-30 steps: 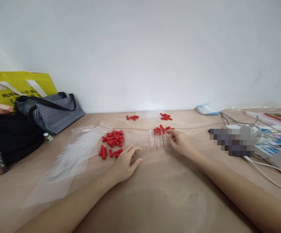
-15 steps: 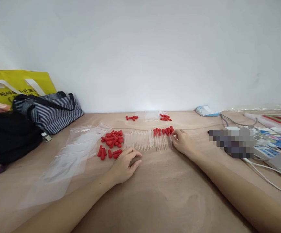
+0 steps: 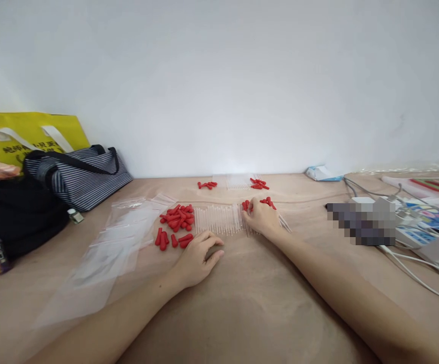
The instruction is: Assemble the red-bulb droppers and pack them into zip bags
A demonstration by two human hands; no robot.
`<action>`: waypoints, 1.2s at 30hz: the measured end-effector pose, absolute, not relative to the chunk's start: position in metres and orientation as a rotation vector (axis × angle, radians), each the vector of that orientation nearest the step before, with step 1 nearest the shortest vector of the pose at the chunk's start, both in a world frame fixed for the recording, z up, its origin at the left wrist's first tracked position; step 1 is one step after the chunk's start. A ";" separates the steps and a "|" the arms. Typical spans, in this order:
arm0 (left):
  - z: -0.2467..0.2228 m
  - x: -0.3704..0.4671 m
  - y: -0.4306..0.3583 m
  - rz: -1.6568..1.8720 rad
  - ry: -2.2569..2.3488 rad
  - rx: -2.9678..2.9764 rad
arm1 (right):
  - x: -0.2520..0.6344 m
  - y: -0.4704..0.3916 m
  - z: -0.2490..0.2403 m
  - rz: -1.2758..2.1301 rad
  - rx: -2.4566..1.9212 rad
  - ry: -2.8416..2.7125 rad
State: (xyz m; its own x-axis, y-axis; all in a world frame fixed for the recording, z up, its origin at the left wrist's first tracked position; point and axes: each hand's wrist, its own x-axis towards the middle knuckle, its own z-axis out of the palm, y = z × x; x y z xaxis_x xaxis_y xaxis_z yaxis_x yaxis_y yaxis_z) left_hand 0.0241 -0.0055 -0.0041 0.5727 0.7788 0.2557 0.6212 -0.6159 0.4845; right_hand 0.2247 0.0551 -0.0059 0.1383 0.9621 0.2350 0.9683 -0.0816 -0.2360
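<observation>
My left hand rests on the table with curved fingers, thumb and index apart, and nothing in its grasp. Just beyond it lies a pile of loose red rubber bulbs. A row of thin clear dropper tubes lies side by side to the right of the pile. At that row's right end, my right hand reaches down over tubes fitted with red bulbs. Its fingers are pinched together, and what is between the fingertips is hidden. Several capped droppers stick out at the hand's right side.
Clear plastic bags lie at left, near a small bottle and a striped bag. More red bulbs lie by the wall. White cables and a power strip are at right.
My right hand has moved left from the right end of the capped droppers to a place over them. Some droppers at its right now lie slanted. My left hand has stayed put.
</observation>
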 end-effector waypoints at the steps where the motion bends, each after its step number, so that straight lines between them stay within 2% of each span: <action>1: -0.004 0.024 -0.005 0.645 1.138 2.467 | 0.227 0.055 -0.006 -0.020 -2.102 -1.856; 16: -0.007 0.024 -0.005 0.666 1.121 2.456 | 0.273 0.057 0.018 0.249 -2.232 -1.881; 31: -0.008 0.025 -0.006 0.664 1.128 2.468 | 0.248 0.050 0.009 0.178 -2.312 -2.014; 36: -0.002 0.017 -0.002 0.701 1.395 2.548 | 0.249 0.046 0.015 0.165 -2.316 -1.994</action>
State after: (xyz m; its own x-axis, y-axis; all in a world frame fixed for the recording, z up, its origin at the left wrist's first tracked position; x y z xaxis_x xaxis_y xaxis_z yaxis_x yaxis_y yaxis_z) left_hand 0.0170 -0.0016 -0.0019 0.4572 0.8272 0.3267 0.7557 -0.5550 0.3477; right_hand 0.2491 0.0464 0.0154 0.1464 0.9888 -0.0289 0.9801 -0.1489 -0.1315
